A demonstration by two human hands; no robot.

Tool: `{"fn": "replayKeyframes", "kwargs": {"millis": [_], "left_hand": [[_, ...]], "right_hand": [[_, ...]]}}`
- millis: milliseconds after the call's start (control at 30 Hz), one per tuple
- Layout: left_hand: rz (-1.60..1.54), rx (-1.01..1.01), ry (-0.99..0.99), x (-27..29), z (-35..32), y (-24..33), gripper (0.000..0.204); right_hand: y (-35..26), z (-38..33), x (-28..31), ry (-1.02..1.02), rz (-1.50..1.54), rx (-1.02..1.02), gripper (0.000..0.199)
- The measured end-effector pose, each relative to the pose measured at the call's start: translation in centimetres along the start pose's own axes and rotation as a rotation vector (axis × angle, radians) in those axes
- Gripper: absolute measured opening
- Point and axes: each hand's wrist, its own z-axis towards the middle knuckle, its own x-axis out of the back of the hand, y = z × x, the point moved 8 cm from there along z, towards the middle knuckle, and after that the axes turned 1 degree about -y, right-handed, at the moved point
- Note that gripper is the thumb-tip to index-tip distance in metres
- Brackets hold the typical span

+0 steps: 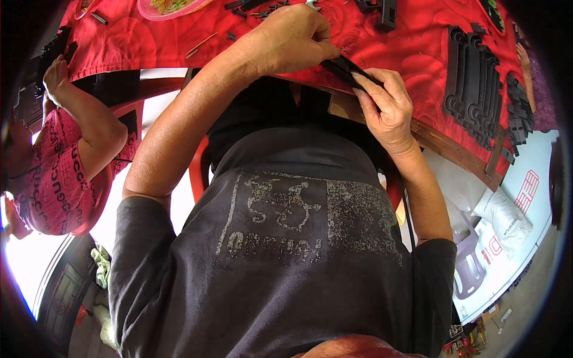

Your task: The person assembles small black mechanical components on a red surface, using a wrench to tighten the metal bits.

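Strip (344, 70), blk, in L fingers (326, 50), R fingers (371, 88); tee (310, 310) w/ pale lettering (276, 246)

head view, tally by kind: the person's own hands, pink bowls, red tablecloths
Own hands: 2 (left hand, right hand, both touching the black work)
Pink bowl: 1
Red tablecloth: 1
Total: 4

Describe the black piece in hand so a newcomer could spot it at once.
Start at the red tablecloth and go to its near edge, upper middle. The narrow black piece slants there between the left hand and the right hand. Unlike the other black pieces lying on the cloth, it is held in the hands.
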Motion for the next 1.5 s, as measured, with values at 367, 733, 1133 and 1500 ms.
{"fn": "replayKeyframes", "kwargs": {"millis": [367, 733, 1133, 1500], "left_hand": [[0.009, -0.006, 0.022, -0.14, 0.18, -0.09, 0.029], [0.043, -0.016, 0.033, -0.08, 0.02, 0.4, 0.028], [0.04, -0.027, 0.06, -0.59, 0.12, -0.09, 0.028], [0.08, -0.036, 0.107, -0.19, -0.12, 0.69, 0.031]], "right_hand": [[0.04, -0.13, 0.11, 0.011, -0.001, 0.0, 0.032], [-0.01, -0.08, 0.11, 0.005, 0.0, 0.004, 0.031], [-0.3, 0.04, 0.38, 0.008, -0.001, -0.005, 0.029], [-0.16, 0.01, 0.62, 0.036, -0.01, 0.002, 0.03]]}}
